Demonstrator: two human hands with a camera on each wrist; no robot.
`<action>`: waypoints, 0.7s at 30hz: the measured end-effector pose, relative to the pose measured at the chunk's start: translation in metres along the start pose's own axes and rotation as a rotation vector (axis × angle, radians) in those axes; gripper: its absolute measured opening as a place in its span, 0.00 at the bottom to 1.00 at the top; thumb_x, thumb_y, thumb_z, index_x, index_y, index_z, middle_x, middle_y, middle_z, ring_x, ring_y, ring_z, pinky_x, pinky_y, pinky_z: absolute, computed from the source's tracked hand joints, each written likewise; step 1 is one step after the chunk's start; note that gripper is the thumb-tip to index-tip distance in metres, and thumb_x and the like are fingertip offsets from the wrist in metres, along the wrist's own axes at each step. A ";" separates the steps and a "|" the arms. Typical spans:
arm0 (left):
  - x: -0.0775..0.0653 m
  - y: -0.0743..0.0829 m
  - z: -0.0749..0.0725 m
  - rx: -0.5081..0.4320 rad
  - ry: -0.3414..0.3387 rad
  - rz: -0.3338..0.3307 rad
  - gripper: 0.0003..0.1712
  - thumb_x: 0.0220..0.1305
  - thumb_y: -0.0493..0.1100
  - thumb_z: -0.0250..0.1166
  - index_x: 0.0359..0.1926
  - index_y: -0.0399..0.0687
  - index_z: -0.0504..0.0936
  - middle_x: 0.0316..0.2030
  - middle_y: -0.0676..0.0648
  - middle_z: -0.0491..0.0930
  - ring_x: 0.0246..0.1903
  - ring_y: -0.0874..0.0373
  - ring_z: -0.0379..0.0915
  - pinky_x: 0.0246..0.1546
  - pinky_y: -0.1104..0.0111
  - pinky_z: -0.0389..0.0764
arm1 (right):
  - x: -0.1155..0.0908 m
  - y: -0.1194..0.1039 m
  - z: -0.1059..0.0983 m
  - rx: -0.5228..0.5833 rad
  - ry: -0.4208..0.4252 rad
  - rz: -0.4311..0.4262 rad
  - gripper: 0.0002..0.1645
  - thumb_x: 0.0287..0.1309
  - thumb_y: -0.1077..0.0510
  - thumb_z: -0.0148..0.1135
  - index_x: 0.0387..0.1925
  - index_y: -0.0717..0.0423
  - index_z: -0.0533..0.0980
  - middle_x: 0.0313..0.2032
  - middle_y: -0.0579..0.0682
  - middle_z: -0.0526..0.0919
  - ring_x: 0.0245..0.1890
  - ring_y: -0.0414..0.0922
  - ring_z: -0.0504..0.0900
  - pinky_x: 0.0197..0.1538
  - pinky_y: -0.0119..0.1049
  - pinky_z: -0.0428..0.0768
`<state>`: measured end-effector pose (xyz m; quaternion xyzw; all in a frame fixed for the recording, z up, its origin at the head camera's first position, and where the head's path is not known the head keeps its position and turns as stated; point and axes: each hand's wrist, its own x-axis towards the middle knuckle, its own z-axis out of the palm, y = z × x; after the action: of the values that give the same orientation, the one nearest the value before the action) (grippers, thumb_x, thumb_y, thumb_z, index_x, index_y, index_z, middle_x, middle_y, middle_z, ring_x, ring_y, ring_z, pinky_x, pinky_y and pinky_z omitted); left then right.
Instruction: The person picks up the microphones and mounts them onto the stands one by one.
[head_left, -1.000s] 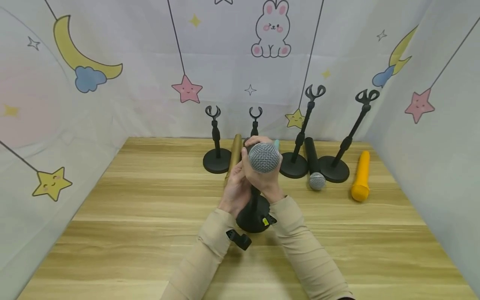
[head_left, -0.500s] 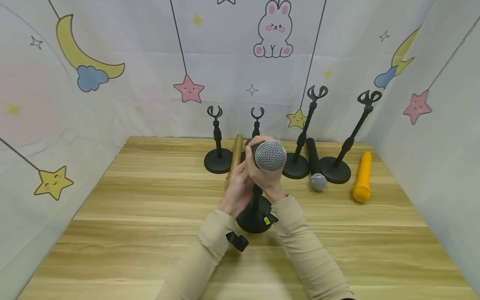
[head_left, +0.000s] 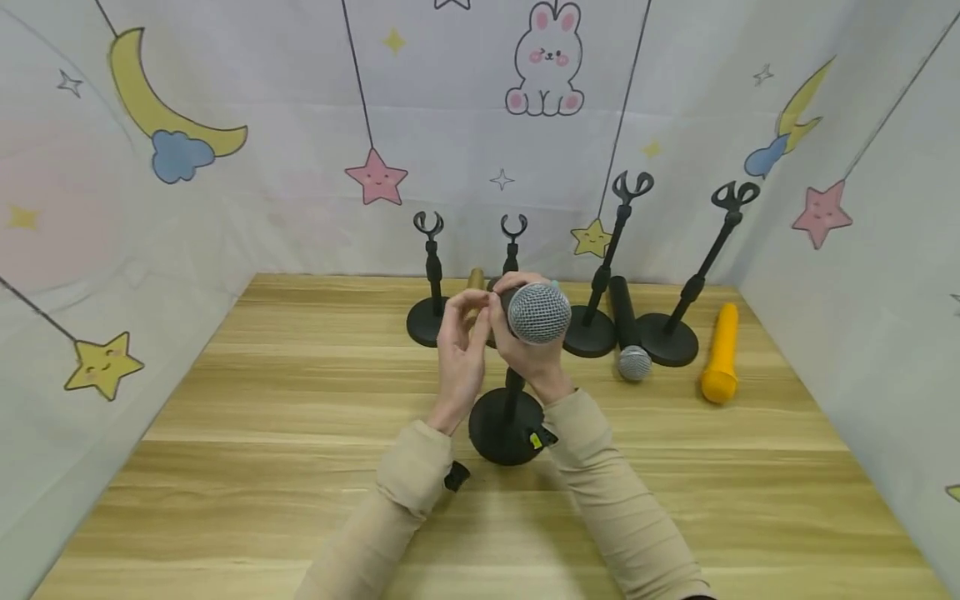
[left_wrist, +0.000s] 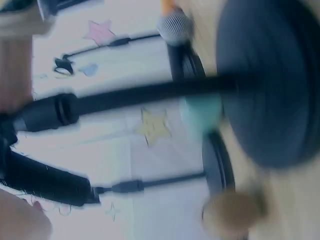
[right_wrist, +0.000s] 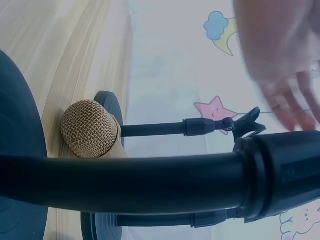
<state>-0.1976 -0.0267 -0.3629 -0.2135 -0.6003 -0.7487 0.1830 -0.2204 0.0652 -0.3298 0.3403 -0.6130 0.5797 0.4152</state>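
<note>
A black microphone with a silver mesh head point(head_left: 538, 313) is in my right hand point(head_left: 528, 354), at the top of a black microphone stand point(head_left: 506, 429). The microphone's dark handle point(left_wrist: 45, 177) points away toward the back wall in the left wrist view. To its left is my left hand point(head_left: 460, 354), its fingers loosely bent and fingertips close beside the right hand. The right wrist view shows the left hand point(right_wrist: 280, 65) blurred, above the stand's thick collar point(right_wrist: 280, 172) with space between them. The right hand hides the clip at the stand's top.
Several more black stands, such as the left one point(head_left: 433, 267) and the right one point(head_left: 697, 283), line the table's back. Among them lie a gold microphone point(right_wrist: 90, 129), a black microphone point(head_left: 626, 325), an orange one point(head_left: 722, 354) and a teal thing point(left_wrist: 200, 112).
My left hand has come off the upper stand below the microphone and moved up and left, its fingers loosening. The right hand keeps its grip; the microphone head shifted slightly right earlier.
</note>
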 end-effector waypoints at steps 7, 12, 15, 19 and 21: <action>0.013 0.019 -0.012 0.370 -0.367 0.176 0.41 0.47 0.28 0.55 0.64 0.38 0.48 0.65 0.40 0.52 0.66 0.52 0.48 0.66 0.57 0.52 | -0.004 0.011 -0.002 -0.004 0.002 -0.013 0.10 0.44 0.72 0.59 0.33 0.69 0.72 0.30 0.61 0.77 0.38 0.51 0.77 0.50 0.40 0.75; 0.018 0.022 -0.016 0.509 -0.551 0.167 0.58 0.39 0.37 0.64 0.68 0.44 0.38 0.69 0.45 0.39 0.70 0.53 0.32 0.68 0.58 0.43 | -0.004 0.013 -0.001 0.016 0.020 -0.020 0.10 0.45 0.69 0.59 0.33 0.69 0.72 0.30 0.60 0.77 0.36 0.51 0.77 0.50 0.42 0.75; 0.018 0.024 -0.015 0.518 -0.577 0.143 0.62 0.37 0.36 0.67 0.68 0.46 0.35 0.69 0.44 0.38 0.69 0.53 0.33 0.68 0.57 0.44 | -0.004 0.014 -0.002 0.007 0.020 -0.017 0.10 0.46 0.66 0.59 0.33 0.68 0.72 0.30 0.59 0.77 0.35 0.51 0.77 0.49 0.41 0.75; 0.018 0.025 -0.011 0.552 -0.535 0.190 0.62 0.34 0.34 0.71 0.66 0.41 0.39 0.67 0.40 0.44 0.68 0.52 0.41 0.68 0.59 0.48 | -0.004 0.012 -0.002 -0.030 0.018 -0.017 0.10 0.47 0.64 0.60 0.32 0.67 0.73 0.29 0.59 0.77 0.35 0.50 0.77 0.49 0.40 0.75; 0.018 0.020 -0.011 0.571 -0.499 0.219 0.61 0.33 0.35 0.73 0.65 0.40 0.43 0.66 0.40 0.47 0.68 0.51 0.43 0.68 0.61 0.49 | -0.004 0.011 -0.001 -0.050 0.017 -0.023 0.10 0.48 0.64 0.60 0.32 0.68 0.73 0.29 0.59 0.78 0.35 0.50 0.77 0.49 0.40 0.75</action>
<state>-0.2034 -0.0424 -0.3387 -0.3921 -0.7841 -0.4529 0.1621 -0.2283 0.0674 -0.3383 0.3319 -0.6200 0.5621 0.4353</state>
